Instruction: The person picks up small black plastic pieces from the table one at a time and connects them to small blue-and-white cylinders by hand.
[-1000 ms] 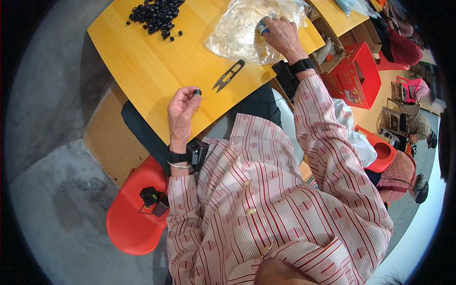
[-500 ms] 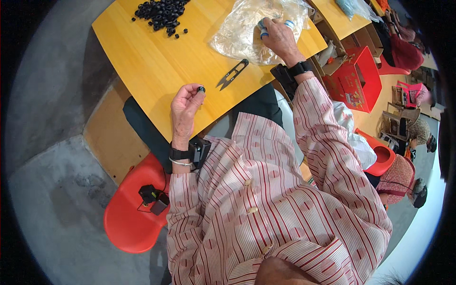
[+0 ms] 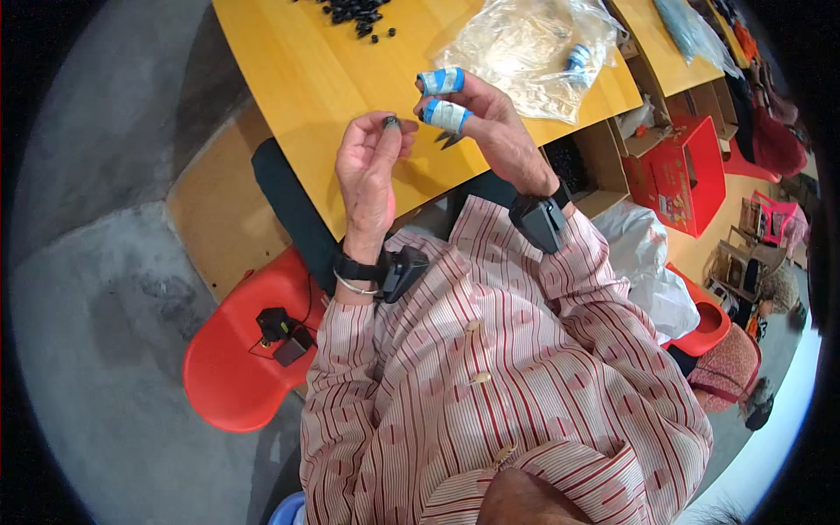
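While your left hand [image 3: 366, 179] is up over the counter [image 3: 315, 87], by its near left corner, its thumb and a finger pinch a small black piece [image 3: 391, 122]. The piece sits right at their tips, a bit in from the near edge. Your right hand [image 3: 506, 136] is just beside it, with blue and white tape [image 3: 446, 116] around the thumb and one finger. Those two fingers have a narrow gap; I cannot tell if their tips hold something tiny. Under that hand, dark blades [image 3: 450, 140] poke out near the same edge; the rest is hidden. Farther out, a heap of black pieces [image 3: 354, 12] lies at the far edge. A clear plastic bag [image 3: 516, 61] spreads toward the right corner, with a blue and white roll [image 3: 577, 59] on or in it. Past that corner stands a red box [image 3: 672, 179].
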A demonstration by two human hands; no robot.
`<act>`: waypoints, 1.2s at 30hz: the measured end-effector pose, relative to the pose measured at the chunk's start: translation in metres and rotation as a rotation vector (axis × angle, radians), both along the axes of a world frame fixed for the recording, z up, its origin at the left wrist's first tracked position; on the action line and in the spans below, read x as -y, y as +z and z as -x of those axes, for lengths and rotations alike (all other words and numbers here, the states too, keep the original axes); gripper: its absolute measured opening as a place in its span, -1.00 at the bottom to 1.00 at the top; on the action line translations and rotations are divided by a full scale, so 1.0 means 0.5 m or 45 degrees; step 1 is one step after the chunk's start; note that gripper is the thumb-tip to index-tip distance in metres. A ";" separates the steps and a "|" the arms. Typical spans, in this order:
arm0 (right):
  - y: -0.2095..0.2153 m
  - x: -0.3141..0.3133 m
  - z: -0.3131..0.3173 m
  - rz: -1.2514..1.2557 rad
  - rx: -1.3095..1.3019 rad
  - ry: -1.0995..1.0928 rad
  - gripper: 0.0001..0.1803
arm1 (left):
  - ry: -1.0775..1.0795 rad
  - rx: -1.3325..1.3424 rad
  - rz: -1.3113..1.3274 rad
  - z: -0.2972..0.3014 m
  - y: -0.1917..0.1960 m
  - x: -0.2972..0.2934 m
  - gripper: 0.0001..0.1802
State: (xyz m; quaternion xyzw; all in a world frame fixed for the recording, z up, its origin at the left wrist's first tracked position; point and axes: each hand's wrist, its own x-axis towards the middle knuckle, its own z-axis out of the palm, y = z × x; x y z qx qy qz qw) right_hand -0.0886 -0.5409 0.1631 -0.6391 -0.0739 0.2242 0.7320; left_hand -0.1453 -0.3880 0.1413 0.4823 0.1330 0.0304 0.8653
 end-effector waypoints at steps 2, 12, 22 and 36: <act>-0.006 -0.010 0.009 -0.004 0.061 0.054 -0.61 | 0.045 0.006 0.002 0.001 0.004 0.004 -0.82; -0.016 -0.033 0.036 -0.016 0.233 -0.019 -0.67 | 0.082 0.084 0.001 0.013 -0.014 0.007 -0.80; -0.007 -0.011 0.038 -0.053 0.342 -0.020 -0.65 | 0.046 0.046 0.129 0.022 0.006 0.001 -0.79; 0.004 -0.003 0.049 0.219 0.565 0.018 -0.63 | -0.032 0.103 0.112 0.031 0.020 0.013 -0.80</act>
